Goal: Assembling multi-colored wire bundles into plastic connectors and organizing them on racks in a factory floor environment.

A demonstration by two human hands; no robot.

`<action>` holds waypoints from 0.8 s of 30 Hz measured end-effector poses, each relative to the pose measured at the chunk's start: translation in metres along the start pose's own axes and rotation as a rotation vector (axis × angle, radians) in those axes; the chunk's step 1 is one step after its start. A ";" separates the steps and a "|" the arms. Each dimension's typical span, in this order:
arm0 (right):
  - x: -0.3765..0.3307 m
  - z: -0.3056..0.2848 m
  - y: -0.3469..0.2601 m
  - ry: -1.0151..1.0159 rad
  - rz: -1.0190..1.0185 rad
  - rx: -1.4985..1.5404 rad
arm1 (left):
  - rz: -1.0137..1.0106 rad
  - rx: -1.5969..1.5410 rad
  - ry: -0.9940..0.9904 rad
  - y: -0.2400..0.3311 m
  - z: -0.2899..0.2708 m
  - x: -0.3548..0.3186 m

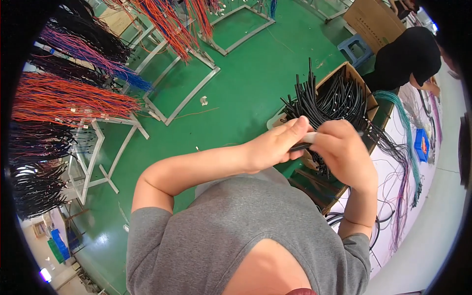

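Observation:
My left hand [275, 146] is closed around a black cable or sleeve [299, 146], just in front of my body. A small white piece [309, 138], perhaps tape or a band, shows between the two hands. On its right side, my right hand [346, 156] pinches it with curled fingers, slightly blurred by motion. The far ends of the held cable are hidden behind the hands. Directly beyond them, many black cables [339, 96] with small connectors lie in an open cardboard box [372, 101], some sticking out over its left side.
Right of the box, a white table [388, 172] carries teal wires [407, 128], loose thin wires and a blue bin [421, 145]. A person in a black cap [413, 51] works at the far right, near a blue stool [355, 49]. Metal racks [194, 96] hold orange wire bundles [73, 101] at left.

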State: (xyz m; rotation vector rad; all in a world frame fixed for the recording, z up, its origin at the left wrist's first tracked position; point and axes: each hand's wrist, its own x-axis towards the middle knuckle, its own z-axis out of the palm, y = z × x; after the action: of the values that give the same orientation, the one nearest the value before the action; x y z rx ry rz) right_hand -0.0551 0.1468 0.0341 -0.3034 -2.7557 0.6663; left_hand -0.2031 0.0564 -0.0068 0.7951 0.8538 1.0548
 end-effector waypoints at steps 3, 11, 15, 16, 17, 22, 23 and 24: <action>-0.005 0.006 0.004 0.068 0.008 0.036 | -0.077 -0.124 0.025 0.001 -0.004 0.006; -0.015 0.056 -0.007 0.344 0.718 1.027 | 0.123 0.075 0.181 -0.004 -0.003 0.010; -0.004 0.097 0.005 0.717 0.438 0.665 | -0.035 -0.099 0.300 -0.011 -0.008 0.026; -0.006 0.106 0.002 0.762 0.463 0.726 | -0.122 -0.187 0.414 -0.011 -0.015 0.030; -0.003 0.109 0.006 0.736 0.283 0.345 | -0.198 -0.225 0.365 -0.012 -0.023 0.031; -0.002 0.093 -0.001 0.293 0.403 0.795 | -0.322 -0.168 0.179 -0.015 -0.044 0.034; 0.000 0.083 0.001 0.240 0.391 0.863 | -0.340 -0.182 0.059 -0.013 -0.046 0.032; 0.000 0.071 0.005 0.251 0.472 1.148 | -0.228 -0.138 -0.044 -0.014 -0.045 0.030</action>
State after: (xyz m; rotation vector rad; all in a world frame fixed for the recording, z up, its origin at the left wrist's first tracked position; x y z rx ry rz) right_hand -0.0775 0.1218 -0.0282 -0.6728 -1.6651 1.9737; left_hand -0.2301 0.0869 -0.0448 0.5874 0.8047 0.8809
